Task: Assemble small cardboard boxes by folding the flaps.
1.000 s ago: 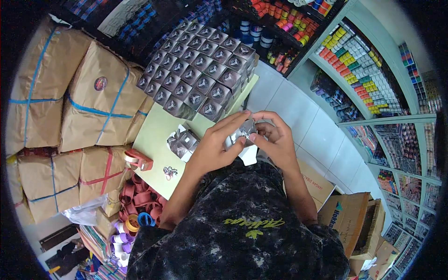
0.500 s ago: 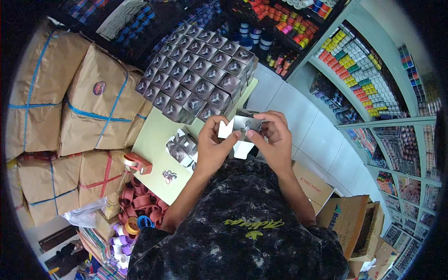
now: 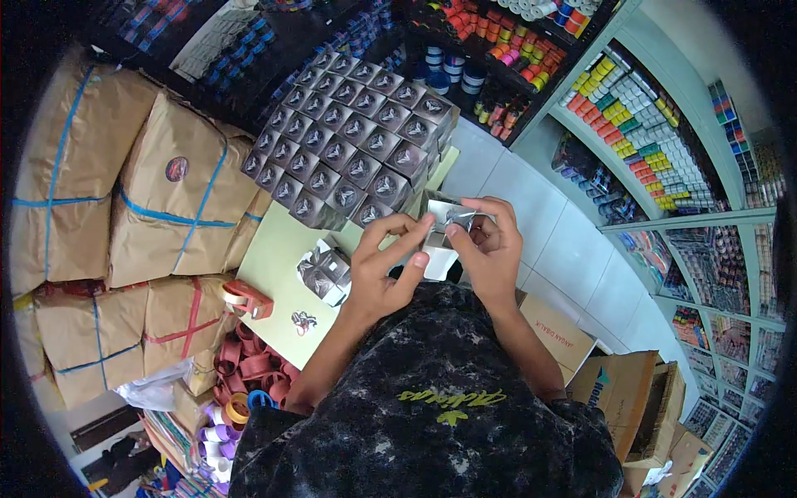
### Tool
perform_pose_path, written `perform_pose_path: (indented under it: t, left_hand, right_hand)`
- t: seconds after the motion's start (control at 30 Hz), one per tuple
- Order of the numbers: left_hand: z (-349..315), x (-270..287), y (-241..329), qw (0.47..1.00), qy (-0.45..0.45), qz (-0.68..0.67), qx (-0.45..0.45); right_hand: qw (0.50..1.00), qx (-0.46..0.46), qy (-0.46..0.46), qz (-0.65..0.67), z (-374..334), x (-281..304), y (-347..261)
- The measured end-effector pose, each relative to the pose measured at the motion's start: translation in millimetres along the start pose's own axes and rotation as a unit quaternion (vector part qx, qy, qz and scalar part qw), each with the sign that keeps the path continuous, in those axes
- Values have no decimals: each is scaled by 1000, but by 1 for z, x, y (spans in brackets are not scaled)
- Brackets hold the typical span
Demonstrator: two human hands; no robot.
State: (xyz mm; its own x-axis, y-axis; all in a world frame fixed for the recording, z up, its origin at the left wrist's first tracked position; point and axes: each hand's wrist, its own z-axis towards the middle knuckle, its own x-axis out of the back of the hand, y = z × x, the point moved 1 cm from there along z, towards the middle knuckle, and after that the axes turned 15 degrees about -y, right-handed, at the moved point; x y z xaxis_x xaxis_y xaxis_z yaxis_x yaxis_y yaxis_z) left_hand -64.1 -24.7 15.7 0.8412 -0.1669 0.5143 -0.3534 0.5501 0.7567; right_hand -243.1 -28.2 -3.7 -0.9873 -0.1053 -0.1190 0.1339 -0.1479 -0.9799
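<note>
In front of my chest, a small grey-and-white carton [image 3: 439,246] with a pale flap is held by my right hand [image 3: 493,261], its thumb on the near face and fingers behind. My left hand [image 3: 383,261] has its thumb and forefinger apart; the forefinger tip is at the carton's left edge, and the other fingers are partly curled. On the light green table, a partly unfolded grey-and-white carton [image 3: 325,274] lies left of my hands. Nearer me is a little pile of dark and red small pieces [image 3: 304,322], too small to name.
Rows of matching dark cartons [image 3: 332,137] fill the table's [image 3: 270,253] far end. A red tape dispenser [image 3: 247,300] sits at its left edge, above red tape cores [image 3: 249,357]. Wrapped brown parcels [image 3: 166,183] are stacked left; spool shelves [image 3: 647,141] and cardboard boxes [image 3: 618,398] stand right.
My left thumb and forefinger have come off the carton's front and spread apart. The white flap that stuck out on the left has folded in, and the carton has turned in my right hand.
</note>
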Motion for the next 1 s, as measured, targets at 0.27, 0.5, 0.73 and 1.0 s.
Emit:
perform_pose_path:
  t: [0.27,0.5,0.73,1.0]
  left_hand:
    - [18,16,-10,992,-50,-108,50]
    - [24,18,-28,986,-68,-144,57]
    - [40,22,-22,990,-76,-92,79]
    - [52,24,-32,989,-94,-99,54]
  right_hand:
    - [999,20,-25,-31,10,3,0]
    - [997,22,-66,-43,23,7,-6]
    - [997,2,-69,-18,31,14,-2]
    - [998,-2,-51,-29,45,15,-1]
